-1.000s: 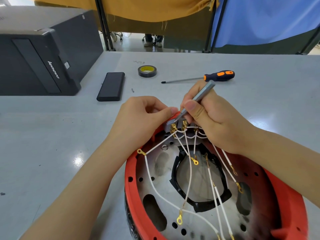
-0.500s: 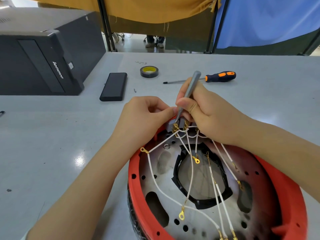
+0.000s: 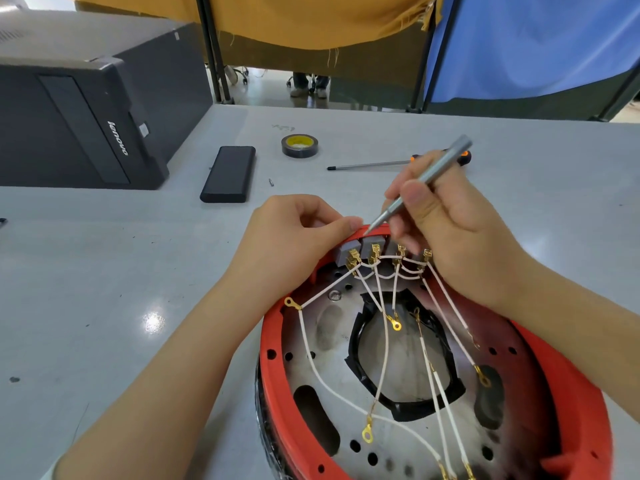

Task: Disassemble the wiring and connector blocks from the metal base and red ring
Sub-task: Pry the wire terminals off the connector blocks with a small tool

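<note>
1. The left hand [image 3: 294, 244] curls its fingers over the far rim of the red ring [image 3: 568, 386], thumb tip pressed at the grey connector blocks [image 3: 360, 252].
2. The right hand [image 3: 457, 233] pinches a slim grey screwdriver [image 3: 420, 185] like a pen. Its long axis slants from upper right down to lower left, tip at the ring's rim just beside the left thumb.
3. The blocks sit in a row between the two hands, brass terminals facing the person.
4. White wires [image 3: 382, 348] fan from the blocks toward the person across the metal base [image 3: 408, 441], below both wrists.
5. Beyond the hands lie an orange-handled screwdriver [image 3: 367, 164], a tape roll [image 3: 299, 146] and a black case [image 3: 228, 174].
</note>
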### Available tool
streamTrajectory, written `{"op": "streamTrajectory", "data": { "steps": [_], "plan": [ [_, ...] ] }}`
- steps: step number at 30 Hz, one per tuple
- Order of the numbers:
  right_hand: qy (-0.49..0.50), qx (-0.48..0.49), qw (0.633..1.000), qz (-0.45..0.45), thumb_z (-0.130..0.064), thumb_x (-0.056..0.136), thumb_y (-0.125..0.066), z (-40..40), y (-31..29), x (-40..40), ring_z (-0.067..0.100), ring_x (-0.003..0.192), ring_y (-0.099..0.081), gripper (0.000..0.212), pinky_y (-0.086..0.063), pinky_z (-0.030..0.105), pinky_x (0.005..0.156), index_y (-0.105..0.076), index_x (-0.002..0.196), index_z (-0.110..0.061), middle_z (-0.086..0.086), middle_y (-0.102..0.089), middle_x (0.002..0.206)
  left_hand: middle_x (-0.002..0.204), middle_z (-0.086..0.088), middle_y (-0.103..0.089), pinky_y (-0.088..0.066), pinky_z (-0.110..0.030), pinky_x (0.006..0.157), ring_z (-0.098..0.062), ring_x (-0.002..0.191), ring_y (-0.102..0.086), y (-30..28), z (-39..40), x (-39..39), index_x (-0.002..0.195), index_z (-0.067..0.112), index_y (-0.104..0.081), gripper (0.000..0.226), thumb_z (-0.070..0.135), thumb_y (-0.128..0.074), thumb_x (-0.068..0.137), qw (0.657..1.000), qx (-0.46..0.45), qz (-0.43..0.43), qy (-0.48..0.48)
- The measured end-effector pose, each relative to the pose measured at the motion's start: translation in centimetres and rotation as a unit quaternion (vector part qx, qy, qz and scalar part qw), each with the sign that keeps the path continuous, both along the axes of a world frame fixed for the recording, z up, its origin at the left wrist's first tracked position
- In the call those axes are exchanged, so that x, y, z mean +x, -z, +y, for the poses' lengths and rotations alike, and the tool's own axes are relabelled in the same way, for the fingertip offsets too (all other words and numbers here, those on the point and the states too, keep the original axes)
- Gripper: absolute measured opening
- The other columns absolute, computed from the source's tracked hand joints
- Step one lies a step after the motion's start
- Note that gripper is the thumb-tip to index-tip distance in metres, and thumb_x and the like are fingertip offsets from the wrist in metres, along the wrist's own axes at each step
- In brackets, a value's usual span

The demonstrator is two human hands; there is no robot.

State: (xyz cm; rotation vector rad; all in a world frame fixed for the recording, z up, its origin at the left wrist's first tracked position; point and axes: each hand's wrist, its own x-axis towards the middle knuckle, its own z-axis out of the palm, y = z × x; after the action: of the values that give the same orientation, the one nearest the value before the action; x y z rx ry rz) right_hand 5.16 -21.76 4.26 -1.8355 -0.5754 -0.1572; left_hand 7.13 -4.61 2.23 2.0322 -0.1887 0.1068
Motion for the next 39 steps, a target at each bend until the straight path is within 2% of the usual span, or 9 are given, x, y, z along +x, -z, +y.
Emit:
{"op": "streamTrajectory", "data": {
  "steps": [7, 13, 16, 19, 24, 27, 31, 35, 39],
  "plan": [
    [0.034, -0.089, 0.995, 0.006, -0.023, 0.101, -0.037, -0.2, 1.2, 0.3, 0.004, 0.055, -0.046, 0.016, -0.042, 0.027, 0.059, -0.048, 0.09, -0.027, -0.011, -0.054, 0.064, 0.048, 0.011, -0.056, -0.033, -0.009, 0.04, -0.001, 0.039, -0.043, 0.2, 0.0, 0.1, 0.065, 0.023, -0.068, 0.024, 0.043, -0.072, 0.078, 1.0, -0.001, 0.006, -0.002],
    [0.031, -0.102, 0.994, -0.003, -0.032, 0.094, -0.037, 0.1, 1.3, 0.4, 0.004, 0.053, -0.047, 0.012, -0.045, 0.026, 0.058, -0.048, 0.09, -0.03, -0.012, -0.056, 0.065, 0.045, 0.014, -0.054, -0.031, -0.008, 0.04, 0.0, 0.038, -0.043, 0.2, 0.0, 0.1, 0.066, 0.023, -0.069, 0.024, 0.044, -0.072, 0.077, 1.0, 0.002, 0.005, -0.003],
    [0.034, -0.112, 0.993, -0.015, -0.033, 0.094, -0.037, 0.1, 1.3, 0.4, 0.006, 0.052, -0.046, 0.012, -0.047, 0.036, 0.058, -0.047, 0.089, -0.034, -0.011, -0.057, 0.066, 0.046, 0.014, -0.054, -0.03, -0.007, 0.04, 0.0, 0.039, -0.044, 0.1, 0.0, 0.0, 0.066, 0.023, -0.069, 0.024, 0.044, -0.072, 0.077, 1.0, 0.004, 0.001, -0.001],
    [0.03, -0.13, 0.991, -0.03, -0.036, 0.094, -0.037, 0.3, 1.4, 0.2, 0.016, 0.06, -0.055, 0.014, -0.051, 0.047, 0.066, -0.046, 0.087, -0.044, -0.01, -0.059, 0.072, 0.045, 0.014, -0.053, -0.029, -0.007, 0.039, 0.0, 0.039, -0.044, 0.1, 0.0, 0.0, 0.066, 0.023, -0.068, 0.023, 0.043, -0.071, 0.077, 1.0, 0.006, 0.0, 0.004],
    [0.03, -0.152, 0.986, -0.062, -0.034, 0.094, -0.038, 0.5, 1.4, 0.0, 0.02, 0.069, -0.059, 0.013, -0.052, 0.048, 0.071, -0.044, 0.088, -0.044, -0.012, -0.058, 0.075, 0.042, 0.014, -0.051, -0.025, -0.007, 0.036, 0.0, 0.034, -0.039, 0.0, 0.0, 0.0, 0.066, 0.023, -0.068, 0.023, 0.042, -0.07, 0.078, 1.0, 0.003, -0.002, 0.008],
    [0.024, -0.166, 0.982, -0.091, -0.032, 0.095, -0.039, 0.4, 1.5, 0.0, 0.017, 0.069, -0.058, 0.013, -0.052, 0.044, 0.072, -0.043, 0.088, -0.043, -0.011, -0.054, 0.068, 0.04, 0.014, -0.049, -0.024, -0.007, 0.035, 0.0, 0.032, -0.038, 0.0, 0.0, 0.0, 0.066, 0.022, -0.068, 0.021, 0.039, -0.07, 0.078, 1.0, -0.003, 0.001, 0.01],
    [0.013, -0.198, 0.968, -0.153, -0.028, 0.097, -0.039, 0.4, 1.4, -0.2, 0.009, 0.069, -0.054, 0.015, -0.046, 0.024, 0.066, -0.04, 0.09, -0.042, -0.013, -0.051, 0.071, 0.043, 0.013, -0.052, -0.027, -0.007, 0.038, 0.001, 0.036, -0.04, 0.2, 0.0, 0.0, 0.066, 0.023, -0.068, 0.019, 0.038, -0.069, 0.078, 1.0, -0.003, 0.0, 0.014],
    [0.013, -0.199, 0.968, -0.151, -0.028, 0.096, -0.039, 0.4, 1.5, -0.2, 0.01, 0.069, -0.054, 0.015, -0.046, 0.024, 0.066, -0.04, 0.09, -0.042, -0.011, -0.052, 0.073, 0.041, 0.014, -0.051, -0.026, -0.007, 0.037, 0.0, 0.035, -0.04, 0.2, 0.0, 0.0, 0.066, 0.024, -0.067, 0.019, 0.037, -0.069, 0.08, 1.0, -0.002, -0.001, 0.017],
    [0.016, -0.21, 0.966, -0.149, -0.03, 0.095, -0.038, 0.6, 1.4, 0.1, 0.002, 0.063, -0.052, 0.014, -0.04, 0.013, 0.061, -0.038, 0.087, -0.041, -0.013, -0.049, 0.067, 0.042, 0.014, -0.052, -0.027, -0.006, 0.038, 0.001, 0.037, -0.041, 0.2, 0.0, 0.0, 0.067, 0.023, -0.067, 0.02, 0.037, -0.068, 0.08, 1.0, 0.001, -0.005, 0.018]
  ]
}}
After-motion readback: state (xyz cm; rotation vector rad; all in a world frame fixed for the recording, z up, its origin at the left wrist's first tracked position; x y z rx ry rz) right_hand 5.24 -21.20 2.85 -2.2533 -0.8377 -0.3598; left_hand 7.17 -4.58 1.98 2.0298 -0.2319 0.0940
